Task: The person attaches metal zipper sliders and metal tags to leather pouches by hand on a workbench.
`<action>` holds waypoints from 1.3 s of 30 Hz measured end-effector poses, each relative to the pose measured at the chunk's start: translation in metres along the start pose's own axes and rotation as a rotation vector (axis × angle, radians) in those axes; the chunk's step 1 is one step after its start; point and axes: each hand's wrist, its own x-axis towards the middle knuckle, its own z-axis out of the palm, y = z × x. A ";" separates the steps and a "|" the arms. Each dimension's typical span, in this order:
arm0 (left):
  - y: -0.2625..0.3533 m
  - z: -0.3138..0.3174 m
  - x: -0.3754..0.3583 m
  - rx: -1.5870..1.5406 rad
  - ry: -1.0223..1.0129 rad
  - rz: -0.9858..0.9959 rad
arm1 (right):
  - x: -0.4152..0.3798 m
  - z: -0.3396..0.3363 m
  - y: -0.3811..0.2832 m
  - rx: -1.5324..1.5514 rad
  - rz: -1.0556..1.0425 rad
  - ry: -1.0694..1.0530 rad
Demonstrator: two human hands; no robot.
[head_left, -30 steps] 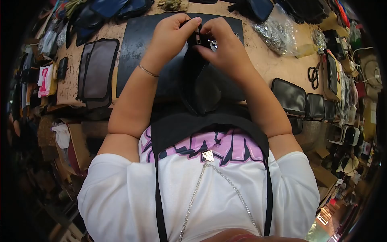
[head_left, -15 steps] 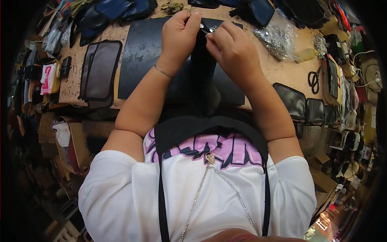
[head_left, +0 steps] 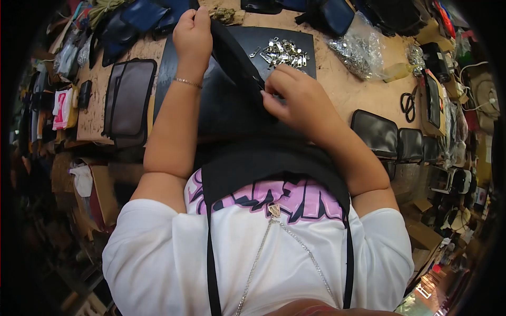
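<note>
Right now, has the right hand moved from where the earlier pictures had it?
Yes: against the black mat, the right hand has moved toward the black apron, now lying on the near side of the small metal pieces.

dark blue pieces (head_left: pixel 141 22) lie at the worktop's (head_left: pixel 379 95) far left corner; black-edged panels (head_left: pixel 126 97) overlap near its left edge, scissors (head_left: pixel 408 107) near its right, glossy black pouches (head_left: pixel 373 132) at its near right corner.

From over here I can't read one full word: the pink letters (head_left: pixel 311 201) on the near white shirt (head_left: pixel 174 247) are partly covered, the far-left packet's (head_left: pixel 70 117) pink mark (head_left: pixel 61 104) unclear.
</note>
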 end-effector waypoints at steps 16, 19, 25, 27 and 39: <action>0.090 -0.023 -0.023 -0.221 -0.197 0.081 | 0.018 -0.040 0.072 0.228 0.160 0.781; 0.119 -0.010 -0.046 -0.261 -0.233 -0.037 | 0.027 -0.019 0.030 0.319 0.067 0.724; 0.133 -0.014 -0.051 -0.732 -0.260 -0.097 | 0.034 -0.028 -0.009 0.854 -0.043 0.789; 0.135 -0.009 -0.050 -0.789 -0.281 -0.067 | 0.039 -0.032 -0.012 1.043 0.061 0.760; -0.096 -0.125 0.103 1.373 0.131 0.148 | 0.072 -0.142 0.150 0.939 0.226 0.962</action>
